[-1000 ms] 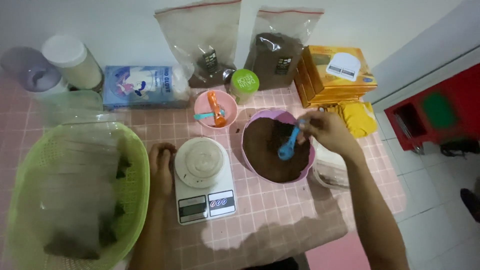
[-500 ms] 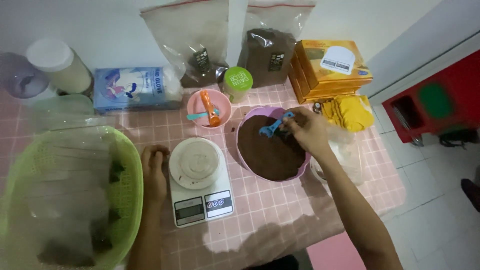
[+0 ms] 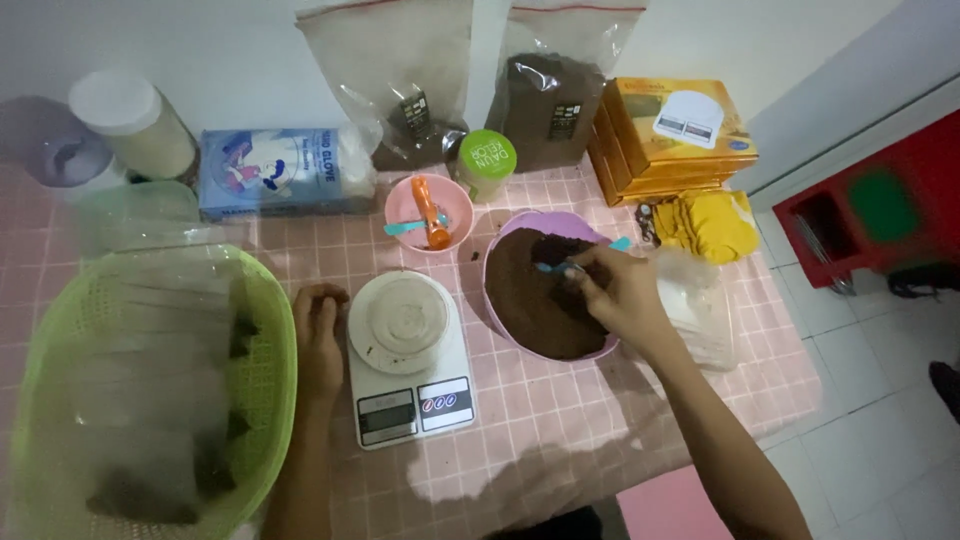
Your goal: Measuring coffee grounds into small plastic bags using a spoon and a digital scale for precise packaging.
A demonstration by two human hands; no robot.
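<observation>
Right hand (image 3: 617,295) grips a blue spoon (image 3: 572,264), digging into brown powder in the purple bowl (image 3: 545,222), angled to scoop. Left hand (image 3: 319,335) rests flat, holding nothing, touching the white scale (image 3: 408,355) between green basket (image 3: 262,330) and bowl, likely steadying it.

A pink checked table (image 3: 560,440) stands against a white wall (image 3: 230,60). White floor tiles (image 3: 880,420) lie right, beside a red cabinet (image 3: 880,200).
</observation>
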